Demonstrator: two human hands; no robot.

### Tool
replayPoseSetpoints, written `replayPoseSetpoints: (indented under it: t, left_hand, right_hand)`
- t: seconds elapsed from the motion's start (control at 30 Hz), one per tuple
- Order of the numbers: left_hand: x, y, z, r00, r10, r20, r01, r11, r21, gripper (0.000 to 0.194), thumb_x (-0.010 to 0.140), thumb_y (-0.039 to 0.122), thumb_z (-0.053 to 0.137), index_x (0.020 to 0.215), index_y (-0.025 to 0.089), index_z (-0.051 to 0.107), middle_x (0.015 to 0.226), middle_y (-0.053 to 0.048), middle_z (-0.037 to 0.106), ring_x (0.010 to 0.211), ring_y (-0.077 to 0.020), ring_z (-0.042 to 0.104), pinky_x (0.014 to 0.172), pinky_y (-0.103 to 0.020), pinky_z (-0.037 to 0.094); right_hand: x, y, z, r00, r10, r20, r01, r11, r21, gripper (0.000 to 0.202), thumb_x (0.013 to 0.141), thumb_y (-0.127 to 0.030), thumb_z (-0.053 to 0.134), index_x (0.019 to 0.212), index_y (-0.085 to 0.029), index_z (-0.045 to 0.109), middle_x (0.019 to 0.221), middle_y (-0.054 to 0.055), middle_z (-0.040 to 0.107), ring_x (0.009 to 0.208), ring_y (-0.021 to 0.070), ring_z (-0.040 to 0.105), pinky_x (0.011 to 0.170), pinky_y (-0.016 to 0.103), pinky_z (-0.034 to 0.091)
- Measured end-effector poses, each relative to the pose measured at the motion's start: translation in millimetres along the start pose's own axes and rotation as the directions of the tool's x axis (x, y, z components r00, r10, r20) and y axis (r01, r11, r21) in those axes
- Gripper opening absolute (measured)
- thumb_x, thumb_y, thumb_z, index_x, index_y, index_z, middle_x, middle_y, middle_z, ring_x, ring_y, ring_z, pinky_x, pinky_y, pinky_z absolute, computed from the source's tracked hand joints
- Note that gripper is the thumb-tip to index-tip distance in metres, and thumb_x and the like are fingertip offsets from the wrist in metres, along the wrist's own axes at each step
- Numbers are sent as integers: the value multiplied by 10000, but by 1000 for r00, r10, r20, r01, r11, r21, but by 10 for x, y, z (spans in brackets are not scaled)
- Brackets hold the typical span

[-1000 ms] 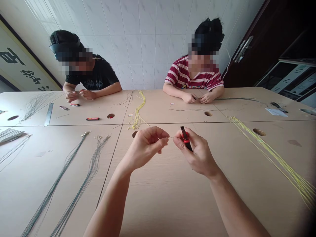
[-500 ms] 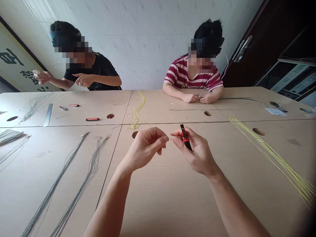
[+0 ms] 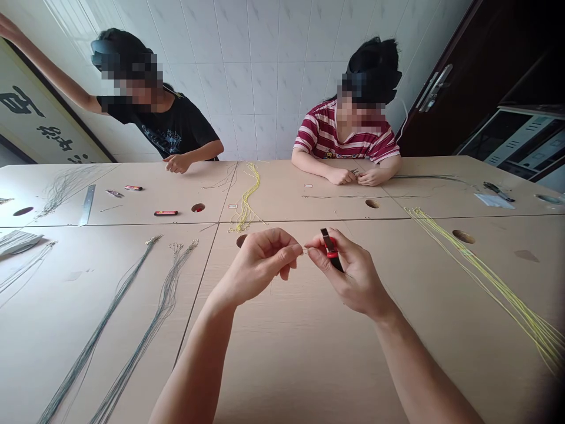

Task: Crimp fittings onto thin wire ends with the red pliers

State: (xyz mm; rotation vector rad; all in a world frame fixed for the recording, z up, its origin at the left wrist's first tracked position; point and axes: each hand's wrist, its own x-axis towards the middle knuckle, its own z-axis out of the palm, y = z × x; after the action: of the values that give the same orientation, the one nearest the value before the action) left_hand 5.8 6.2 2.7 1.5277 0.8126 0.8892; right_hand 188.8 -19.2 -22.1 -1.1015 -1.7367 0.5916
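Observation:
My left hand (image 3: pixel 267 256) is closed in a pinch on a fine thread-like line (image 3: pixel 304 249), whose short end sticks out toward my other hand. My right hand (image 3: pixel 346 268) is wrapped round a small red-and-black tool (image 3: pixel 331 249) with a flat dark tip pointing up; its exact kind is unclear. The right thumb and forefinger also come together at the line's end, nearly meeting the left fingertips. Both hands hover over the middle of the table (image 3: pixel 282 353). Most of the line is hidden by the fingers or too thin to see.
Grey line bundles (image 3: pixel 106 318) lie to the left, yellow bundles (image 3: pixel 481 271) to the right and more yellow line (image 3: pixel 248 197) ahead. Across the table are a ruler (image 3: pixel 87 205), a red utility knife (image 3: pixel 166 213), table holes (image 3: pixel 463 236) and two co-workers (image 3: pixel 348 132).
My fingertips have drawn slightly closer, and the small curl of line between them now looks straighter. The left co-worker has raised one arm high and lowered the other hand to the table.

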Motion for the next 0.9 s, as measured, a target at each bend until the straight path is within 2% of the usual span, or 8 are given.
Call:
replayPoseSetpoints:
  t: [0.1,0.33,0.47,0.57,0.73,0.9]
  left_hand:
    - [0,4,3,1000,-12,0,12,1000,6,176,886,272,590,769,142,598,655,24,572,535,-57,505,507,-193,391]
    - [-2,8,0,1000,-16,21,16,1000,-26,173,889,267,594,769,143,600,659,25,575,536,-55,508,515,-194,394]
    - [13,-5,63,1000,4,2,-4,995,-99,186,889,275,601,753,149,584,645,30,571,526,-51,495,522,-196,404]
    - [44,-24,168,995,33,-98,-45,991,-124,197,885,279,609,737,153,581,615,38,559,517,-48,486,527,-191,414]
    - [65,-66,379,937,185,-296,-196,980,-9,165,879,214,592,721,170,577,609,34,597,510,-56,513,503,-187,434]
    - [49,-118,505,831,378,-407,-281,918,279,163,885,147,559,727,186,572,602,42,603,524,-64,522,528,-193,451]
  right_hand:
    - [-3,1,-10,1000,-15,-4,15,1000,2,83,941,-295,545,896,-225,550,783,-14,552,671,114,479,645,253,401]
    - [-8,-25,-11,1000,9,30,-9,1000,-4,185,939,-293,539,784,-216,474,706,-31,450,642,109,426,599,253,365]
    - [-5,-38,29,999,54,5,-54,989,141,198,947,-317,532,780,-215,502,680,-42,437,600,100,385,577,253,347]
    - [-7,-31,79,989,145,-41,-128,951,280,228,939,-364,543,767,-215,521,675,-38,447,610,107,389,587,260,353]
    - [-23,-16,161,939,340,-59,-264,817,513,250,894,-435,598,775,-217,567,638,-38,456,620,119,412,644,276,386]
    - [-23,-53,213,889,457,21,-348,645,680,269,839,-444,655,739,-210,569,595,-39,440,600,124,412,610,272,392]
